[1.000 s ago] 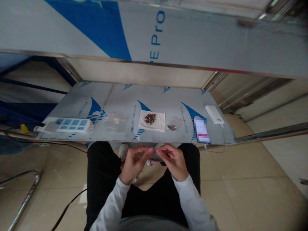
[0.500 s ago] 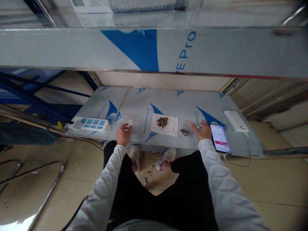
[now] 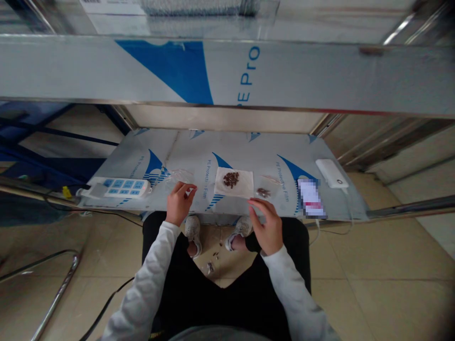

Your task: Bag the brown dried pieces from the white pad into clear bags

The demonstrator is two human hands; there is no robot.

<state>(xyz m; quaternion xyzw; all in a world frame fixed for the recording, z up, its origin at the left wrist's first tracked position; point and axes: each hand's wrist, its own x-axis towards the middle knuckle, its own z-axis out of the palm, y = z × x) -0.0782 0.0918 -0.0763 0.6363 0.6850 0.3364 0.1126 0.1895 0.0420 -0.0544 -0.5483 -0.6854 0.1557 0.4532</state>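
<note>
My left hand (image 3: 179,202) is just over the table's near edge, with thumb and index finger brought together in a pinch. What lies between the fingertips, if anything, is too small to make out. Beside it lies crumpled clear plastic (image 3: 177,176). My right hand (image 3: 267,223) is in front of the near edge, fingers stretched and thumb apart, with nothing visible in it. A white cloth or paper square (image 3: 245,188) carries a heap of small brown pieces (image 3: 231,179). To its right is a smaller heap of dark pieces (image 3: 263,192), with a thin pinkish strip (image 3: 270,180) behind it.
A power strip (image 3: 126,187) lies at the table's left end. On the right are a phone (image 3: 310,196) and a white power bank (image 3: 332,173), with cables over the near edge. An upper shelf (image 3: 142,71) overhangs the back. Small pieces (image 3: 210,267) lie on the floor.
My right hand has moved left and toward my body, away from the phone and the smaller heap. My left hand's fingers have drawn into a tighter pinch. The view has shifted slightly.
</note>
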